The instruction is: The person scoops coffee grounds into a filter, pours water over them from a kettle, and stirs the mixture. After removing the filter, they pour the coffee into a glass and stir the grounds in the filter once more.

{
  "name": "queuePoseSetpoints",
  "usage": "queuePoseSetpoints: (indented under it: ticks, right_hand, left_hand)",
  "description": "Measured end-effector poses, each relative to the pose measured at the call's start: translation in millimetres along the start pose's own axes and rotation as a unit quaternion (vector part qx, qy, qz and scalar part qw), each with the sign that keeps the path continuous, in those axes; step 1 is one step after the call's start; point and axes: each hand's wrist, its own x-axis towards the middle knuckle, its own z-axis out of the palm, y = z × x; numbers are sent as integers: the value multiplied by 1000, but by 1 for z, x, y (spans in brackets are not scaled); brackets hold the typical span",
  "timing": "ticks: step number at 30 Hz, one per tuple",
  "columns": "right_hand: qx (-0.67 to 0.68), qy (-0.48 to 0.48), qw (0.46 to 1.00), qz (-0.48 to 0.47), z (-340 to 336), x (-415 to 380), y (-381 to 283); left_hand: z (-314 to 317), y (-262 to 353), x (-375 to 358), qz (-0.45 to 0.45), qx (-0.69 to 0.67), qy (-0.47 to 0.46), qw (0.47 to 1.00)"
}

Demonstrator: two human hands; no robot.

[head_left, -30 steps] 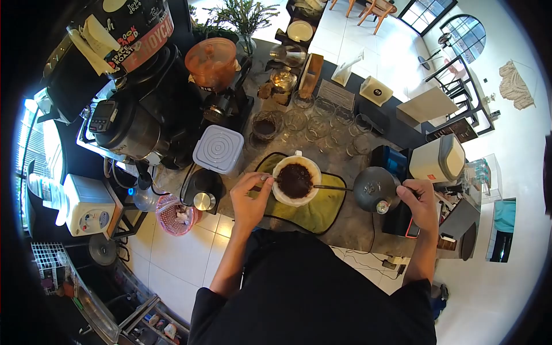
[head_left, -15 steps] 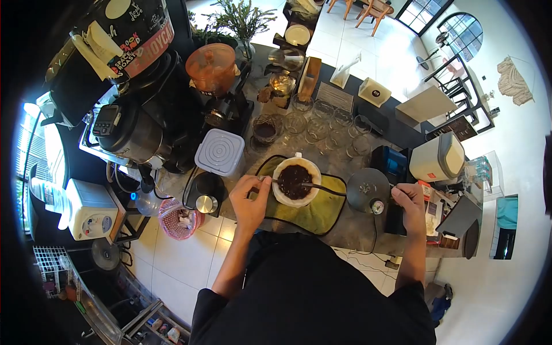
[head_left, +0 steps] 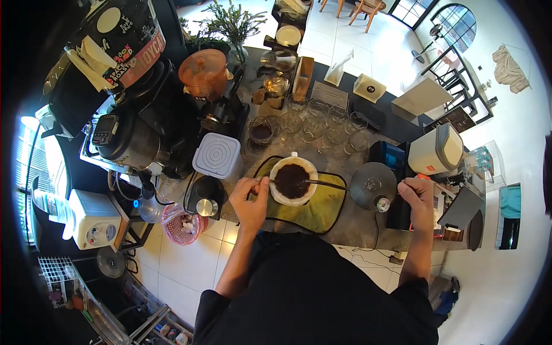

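A white dripper (head_left: 312, 167) with a paper filter stands in front of me, holding dark wet coffee grounds (head_left: 292, 181). My left hand (head_left: 249, 200) is at its left rim, finger and thumb pinched on a thin metal stick-like thing reaching toward the grounds; its far end is hard to make out. My right hand (head_left: 416, 198) is closed at the handle side of a dark gooseneck kettle (head_left: 372, 178); the handle is mostly hidden. The kettle's thin spout (head_left: 329, 184) reaches over the dripper, its tip above the grounds. Under the dripper lies a yellow-green cloth (head_left: 315, 214).
Several clear glasses (head_left: 313, 129) stand behind the dripper, with a glass of dark liquid (head_left: 261, 132) at their left. A lidded square container (head_left: 217, 155) and a grinder (head_left: 204, 75) are on the left. A pink basket (head_left: 183, 227) sits below the counter edge.
The kettle, its spout and my right hand have shifted slightly right. The surface of the grounds looks more even. My left hand stays at the rim; the view has turned slightly.
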Motion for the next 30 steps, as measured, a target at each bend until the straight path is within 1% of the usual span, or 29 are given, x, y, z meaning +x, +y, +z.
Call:
queuePoseSetpoints:
  ticks: [2, 4, 5, 7, 10, 12, 13, 15, 19, 22, 24, 28, 30]
  right_hand:
    - [-4, 9, 1000, -5, -1, 2, -8]
    - [-7, 16, 1000, -12, -3, 4, -16]
    - [-19, 12, 1000, -17, -6, 5, -20]
    - [-30, 8, 999, -22, -8, 6, -28]
    - [0, 30, 999, -26, -9, 7, -31]
    - [30, 77, 995, -60, -12, 7, -25]
    - [31, 77, 995, -60, -13, 8, -26]
    - [14, 46, 997, -65, -17, 11, -34]
    - [-18, 62, 997, -53, -22, 12, -47]
    - [-24, 45, 996, -71, -25, 16, -53]
    - [-30, 71, 990, -115, -26, 18, -54]
    - [-53, 56, 991, -112, -34, 21, -63]
    - [-53, 36, 990, -128, -37, 23, -65]
  left_hand:
    - [-1, -1, 0, 0, -11, 0, 1000]
    - [-2, -4, 0, 6, 20, -31, 999]
    - [-2, -4, 0, 7, 20, -30, 999]
    - [-2, -3, -2, -24, 11, -42, 999]
    - [-1, -3, -3, -38, 7, -48, 998]
    - [-1, -3, -4, -44, 7, -47, 998]
    - [-1, -3, -4, -49, 8, -48, 998]
    - [-1, -4, -5, -48, 5, -43, 998]
    - [-1, -2, -5, -42, -3, -26, 999]
    - [-4, -1, -4, -52, 2, -48, 997]
    - [-6, 0, -1, -44, 1, -59, 997]
    - [-6, 0, 0, -42, -4, -69, 997]
    - [-5, 3, 1, -45, -6, -67, 997]
